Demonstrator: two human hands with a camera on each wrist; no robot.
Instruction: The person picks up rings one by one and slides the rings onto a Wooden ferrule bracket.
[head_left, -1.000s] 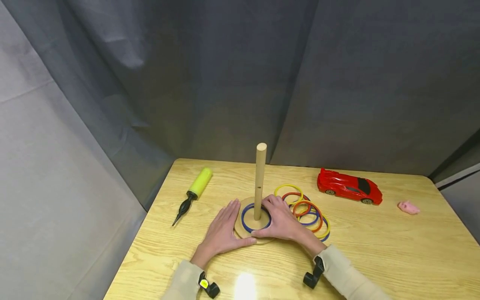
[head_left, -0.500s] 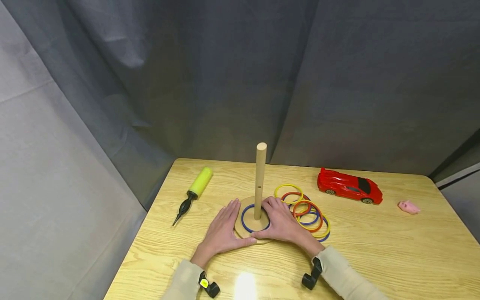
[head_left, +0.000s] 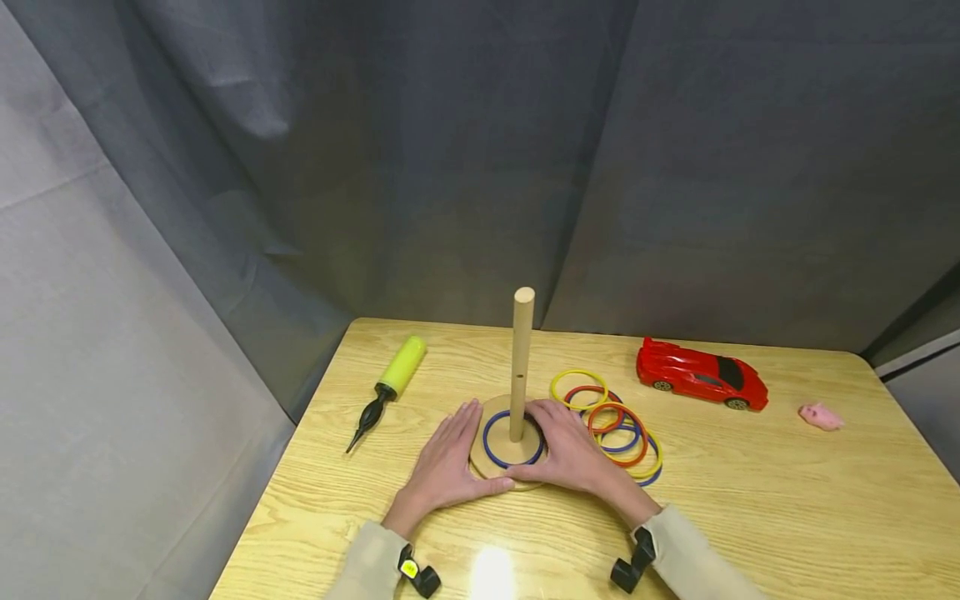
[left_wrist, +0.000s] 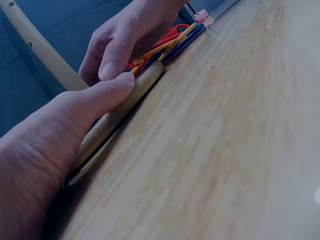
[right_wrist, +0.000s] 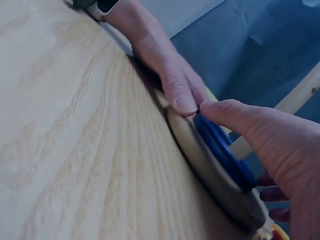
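Blue rings (right_wrist: 220,150) have lined up vs a sec ago: offset outlines then, just abt one now from the head cam, and your R hand (head_left: 570,447) has slipped a touch nearer. So here's where you are: post (head_left: 521,358) standing upright, blue set round its foot, lying on the round base (head_left: 499,437); R wrist cam suggests more than one in the stack, exact no. hard to tell. That bit looks done, or v. nearly. Your L hand (head_left: 444,462) lies along the base's left edge, fingers straight, thumb on the near rim, no grip closed. R hand's spread in a loose C, thumb at the rings' near edge, fingers round the far right; touching, no clear pinch. Thumbs meet or nearly so on the near side. What's left, prob.: loose rings (head_left: 646,440) in red, yellow & blue, overlapping in a pile just right of the base, none round the post. Car (head_left: 701,375) at far right, pink pig (head_left: 821,417) further right, pump (head_left: 403,365) far left, all untouched atm.
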